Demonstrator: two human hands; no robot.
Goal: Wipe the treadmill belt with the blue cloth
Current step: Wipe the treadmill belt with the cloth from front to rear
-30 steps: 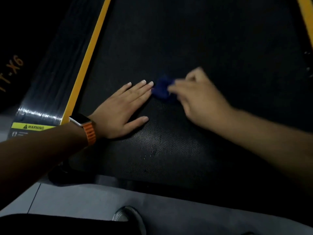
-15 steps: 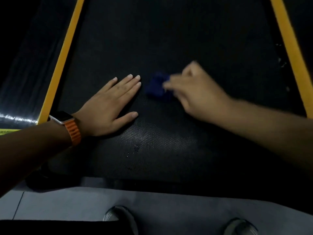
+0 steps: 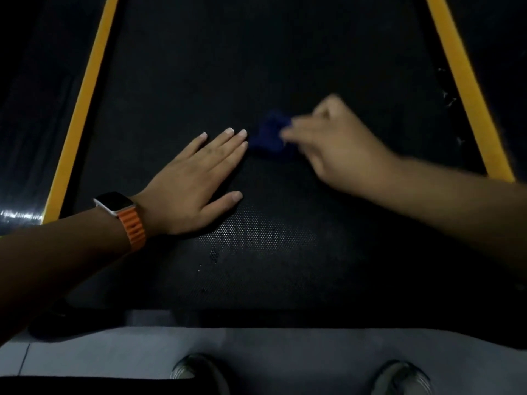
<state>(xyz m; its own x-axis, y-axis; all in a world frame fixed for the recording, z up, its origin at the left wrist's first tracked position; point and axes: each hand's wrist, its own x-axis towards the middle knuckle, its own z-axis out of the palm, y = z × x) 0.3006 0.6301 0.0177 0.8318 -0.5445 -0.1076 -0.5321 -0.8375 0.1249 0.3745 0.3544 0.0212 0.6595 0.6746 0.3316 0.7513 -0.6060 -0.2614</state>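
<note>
The black dotted treadmill belt point(image 3: 256, 67) fills the middle of the view. A small crumpled blue cloth point(image 3: 269, 135) lies on it near the centre. My right hand point(image 3: 339, 146) is blurred with motion and pinches the cloth's right side against the belt. My left hand point(image 3: 196, 178) rests flat on the belt with straight fingers, its fingertips just left of the cloth. It wears a watch with an orange strap point(image 3: 132, 226).
Yellow stripes point(image 3: 82, 109) point(image 3: 467, 86) border the belt on both sides, with dark side rails beyond them. The belt's near end point(image 3: 256, 312) meets a grey floor point(image 3: 285, 352). Two shoe tips point(image 3: 199, 372) point(image 3: 402, 377) show at the bottom edge.
The view has shifted so both yellow stripes show. My right hand keeps rubbing the cloth over the same patch of belt. My left hand stays flat in place.
</note>
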